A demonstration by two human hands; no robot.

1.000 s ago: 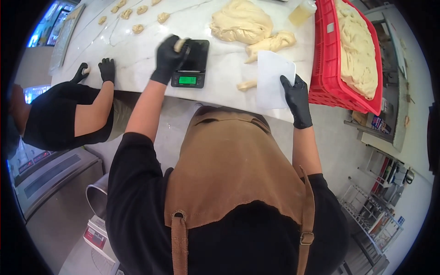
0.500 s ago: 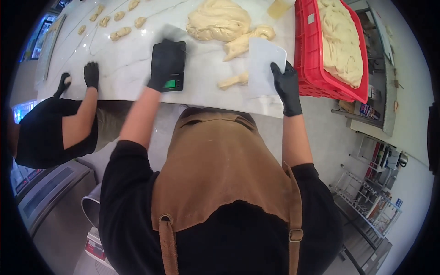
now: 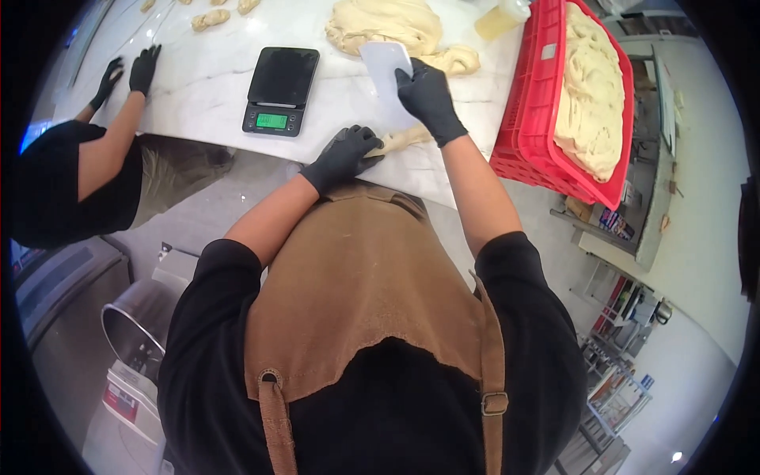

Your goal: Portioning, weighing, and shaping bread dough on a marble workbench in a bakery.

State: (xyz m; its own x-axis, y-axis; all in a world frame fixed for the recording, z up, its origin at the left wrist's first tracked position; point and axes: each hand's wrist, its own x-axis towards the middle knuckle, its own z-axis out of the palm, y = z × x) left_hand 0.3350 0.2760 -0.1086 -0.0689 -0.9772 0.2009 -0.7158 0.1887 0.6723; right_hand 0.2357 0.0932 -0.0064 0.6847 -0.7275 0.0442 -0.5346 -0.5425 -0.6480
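My left hand, in a black glove, is closed on the near end of a strip of dough by the counter's front edge. My right hand, also gloved, grips a white dough scraper by its right edge. The scraper stands between the strip and a big mound of dough behind it. A rolled tongue of dough extends from the mound's right side. To the left of my hands sits a black digital kitchen scale with a lit green display and a bare platform.
A red plastic crate full of dough stands at the right. Near it is a container of yellowish liquid. Small dough pieces lie at the far left. A co-worker's gloved hands rest on the marble counter.
My left hand has left the scale and taken hold of the dough strip. My right hand has moved left with the scraper. The view has shifted somewhat.
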